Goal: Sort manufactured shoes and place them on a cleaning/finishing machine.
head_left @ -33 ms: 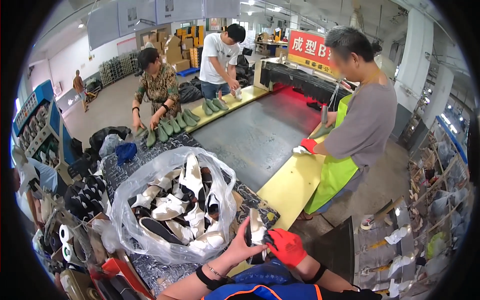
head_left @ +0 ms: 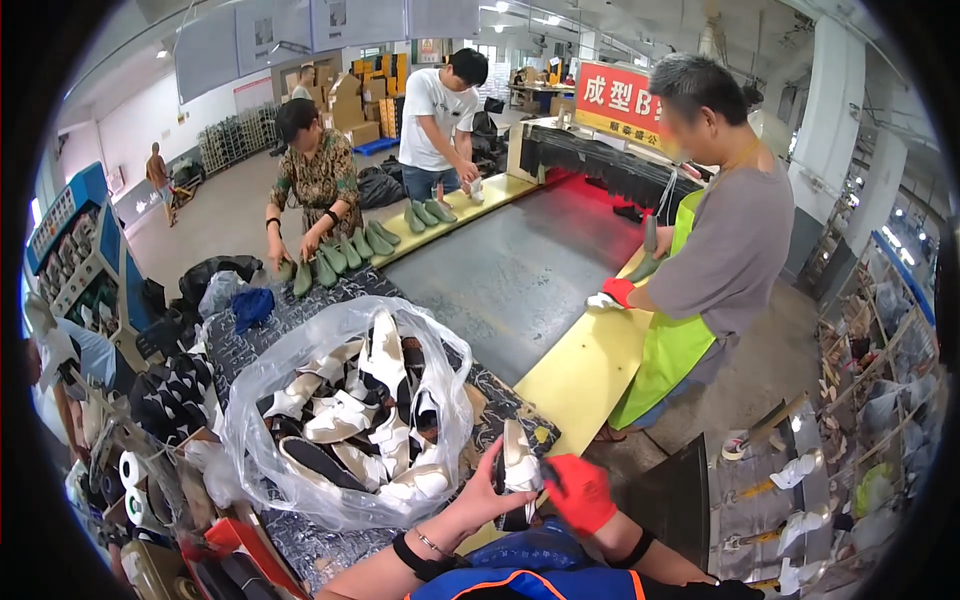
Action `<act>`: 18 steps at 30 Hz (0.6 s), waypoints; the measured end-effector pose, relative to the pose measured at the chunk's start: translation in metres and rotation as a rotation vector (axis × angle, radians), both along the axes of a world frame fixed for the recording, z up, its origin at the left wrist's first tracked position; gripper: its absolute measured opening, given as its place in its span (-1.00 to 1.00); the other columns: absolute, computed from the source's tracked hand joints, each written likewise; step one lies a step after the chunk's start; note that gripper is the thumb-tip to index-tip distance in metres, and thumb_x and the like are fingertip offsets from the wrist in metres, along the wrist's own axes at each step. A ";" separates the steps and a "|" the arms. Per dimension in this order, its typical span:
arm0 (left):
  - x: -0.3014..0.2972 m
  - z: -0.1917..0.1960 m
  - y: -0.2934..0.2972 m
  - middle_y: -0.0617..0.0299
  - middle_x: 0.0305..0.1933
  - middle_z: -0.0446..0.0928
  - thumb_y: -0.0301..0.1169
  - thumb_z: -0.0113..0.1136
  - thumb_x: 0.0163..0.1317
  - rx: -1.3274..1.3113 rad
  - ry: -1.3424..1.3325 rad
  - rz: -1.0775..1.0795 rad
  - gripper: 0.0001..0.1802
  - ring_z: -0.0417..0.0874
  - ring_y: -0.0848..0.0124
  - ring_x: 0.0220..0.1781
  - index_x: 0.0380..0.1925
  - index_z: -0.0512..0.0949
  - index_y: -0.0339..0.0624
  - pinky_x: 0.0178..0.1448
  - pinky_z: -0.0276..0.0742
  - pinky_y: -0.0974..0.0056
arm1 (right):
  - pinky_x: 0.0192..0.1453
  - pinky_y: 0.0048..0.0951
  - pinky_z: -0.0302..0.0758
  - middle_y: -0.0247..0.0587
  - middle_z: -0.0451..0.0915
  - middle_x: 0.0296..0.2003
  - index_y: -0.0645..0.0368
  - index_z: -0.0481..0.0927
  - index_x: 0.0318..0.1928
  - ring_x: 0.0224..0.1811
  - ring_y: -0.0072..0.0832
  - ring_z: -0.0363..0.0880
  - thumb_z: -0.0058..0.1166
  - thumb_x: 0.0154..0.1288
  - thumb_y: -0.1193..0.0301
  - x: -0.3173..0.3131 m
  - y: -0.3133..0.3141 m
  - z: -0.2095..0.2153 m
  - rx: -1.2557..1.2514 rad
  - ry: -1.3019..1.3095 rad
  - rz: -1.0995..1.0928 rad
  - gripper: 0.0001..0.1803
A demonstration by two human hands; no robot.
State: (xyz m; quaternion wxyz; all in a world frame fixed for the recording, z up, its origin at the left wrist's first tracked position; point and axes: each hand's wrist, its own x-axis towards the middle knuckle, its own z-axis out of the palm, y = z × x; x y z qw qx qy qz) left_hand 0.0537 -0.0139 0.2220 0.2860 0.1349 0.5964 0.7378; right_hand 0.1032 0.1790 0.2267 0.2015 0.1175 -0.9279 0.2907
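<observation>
In my bare left hand (head_left: pixel 482 497) is a white and beige shoe upper (head_left: pixel 519 462), gripped upright between thumb and fingers. My right hand (head_left: pixel 585 497) wears a red glove and is closed just right of the upper. A small dark piece (head_left: pixel 553 478) shows at its fingertips; whether it is a tool or part of the glove is unclear. To the left of my hands, a large clear plastic bag (head_left: pixel 243 430) lies open, filled with several similar white shoe uppers (head_left: pixel 338 417) with black and brown linings.
Ahead runs a grey conveyor (head_left: pixel 480 290) bordered by yellow boards (head_left: pixel 575 385). A co-worker in a green apron (head_left: pixel 655 365) stands at right. Two people work across the table beside green shoe lasts (head_left: pixel 350 247). A blue cloth (head_left: pixel 252 306) lies behind the bag.
My gloved right hand has drawn slightly right, away from the shoe upper. The upper has turned a little in my left hand, showing more of its white side.
</observation>
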 end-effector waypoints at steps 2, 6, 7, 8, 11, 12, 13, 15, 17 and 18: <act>-0.005 0.000 -0.002 -0.02 0.34 0.26 -0.53 0.44 0.00 0.112 -0.144 -0.057 0.18 0.36 0.34 0.31 0.48 -0.20 -0.11 0.37 0.28 0.23 | -0.25 -0.36 0.55 -0.20 0.62 -0.38 0.27 0.57 -0.09 -0.34 -0.38 0.63 0.12 0.30 0.35 -0.011 0.014 -0.003 -0.879 -0.161 -0.287 -0.73; -0.011 0.013 0.001 -0.04 0.32 0.28 -0.61 0.35 0.04 0.220 -0.207 -0.038 0.12 0.40 0.33 0.29 0.49 -0.19 -0.06 0.33 0.34 0.23 | -0.05 -0.36 0.53 -0.11 0.60 -0.23 0.33 0.50 -0.01 -0.19 -0.36 0.59 -0.19 0.52 0.25 -0.015 0.058 -0.039 -1.220 -0.237 0.016 -0.63; -0.014 0.012 0.001 -0.05 0.30 0.30 -0.63 0.29 0.06 0.273 -0.273 -0.036 0.09 0.43 0.32 0.26 0.49 -0.17 -0.03 0.28 0.39 0.24 | -0.05 -0.36 0.53 -0.11 0.60 -0.23 0.33 0.50 -0.01 -0.19 -0.36 0.59 -0.19 0.52 0.25 -0.015 0.059 -0.040 -1.223 -0.236 0.014 -0.63; -0.013 0.012 0.003 -0.05 0.29 0.31 -0.66 0.23 0.08 0.328 -0.339 -0.036 0.05 0.46 0.31 0.23 0.49 -0.15 0.00 0.24 0.44 0.24 | 0.00 -0.33 0.52 -0.11 0.58 -0.22 0.32 0.48 0.02 -0.14 -0.33 0.59 -0.23 0.53 0.26 -0.013 0.062 -0.042 -1.325 -0.280 0.171 -0.63; -0.013 0.006 -0.002 0.00 0.27 0.34 -0.65 0.15 0.12 0.337 -0.368 -0.083 -0.02 0.52 0.34 0.17 0.49 -0.10 0.05 0.15 0.52 0.27 | -0.14 -0.37 0.46 -0.24 0.53 -0.28 0.20 0.46 0.07 -0.27 -0.49 0.49 0.04 0.35 0.21 0.000 0.032 0.004 -1.309 -0.381 0.331 -0.60; -0.012 0.005 -0.002 0.00 0.27 0.34 -0.65 0.15 0.12 0.334 -0.371 -0.081 -0.02 0.52 0.34 0.17 0.49 -0.10 0.05 0.15 0.52 0.27 | -0.11 -0.30 0.47 -0.19 0.54 -0.25 0.18 0.43 0.14 -0.24 -0.42 0.52 0.14 0.27 0.14 0.009 0.030 0.018 -1.046 -0.451 0.275 -0.47; -0.011 0.003 0.000 0.01 0.28 0.34 -0.64 0.13 0.13 0.319 -0.389 -0.089 -0.04 0.54 0.36 0.13 0.49 -0.09 0.06 0.13 0.53 0.29 | -0.07 -0.25 0.47 -0.13 0.54 -0.23 0.16 0.41 0.18 -0.19 -0.31 0.53 0.22 0.15 0.09 0.011 0.022 0.027 -0.670 -0.316 0.228 -0.35; -0.010 0.002 0.003 0.02 0.29 0.33 -0.62 0.11 0.14 0.296 -0.412 -0.125 -0.06 0.56 0.37 0.10 0.49 -0.08 0.07 0.10 0.54 0.31 | 0.06 -0.16 0.45 0.00 0.51 -0.12 0.13 0.36 0.25 -0.04 -0.11 0.50 0.34 -0.07 0.03 0.017 0.007 0.030 0.135 -0.161 0.019 -0.13; -0.007 -0.002 0.004 0.01 0.27 0.34 -0.61 0.11 0.14 0.260 -0.364 -0.088 -0.08 0.54 0.36 0.11 0.48 -0.06 0.02 0.10 0.54 0.31 | 0.06 -0.15 0.45 -0.02 0.50 -0.09 0.13 0.33 0.27 -0.01 -0.11 0.49 0.34 -0.08 0.04 0.018 -0.002 0.026 0.073 -0.201 -0.052 -0.10; -0.006 -0.003 0.005 0.01 0.27 0.34 -0.60 0.11 0.13 0.244 -0.339 -0.072 -0.09 0.54 0.35 0.12 0.47 -0.05 0.00 0.10 0.54 0.31 | 0.06 -0.14 0.45 -0.03 0.49 -0.05 0.12 0.30 0.30 0.01 -0.11 0.47 0.34 -0.09 0.04 0.017 -0.006 0.024 0.015 -0.237 -0.107 -0.07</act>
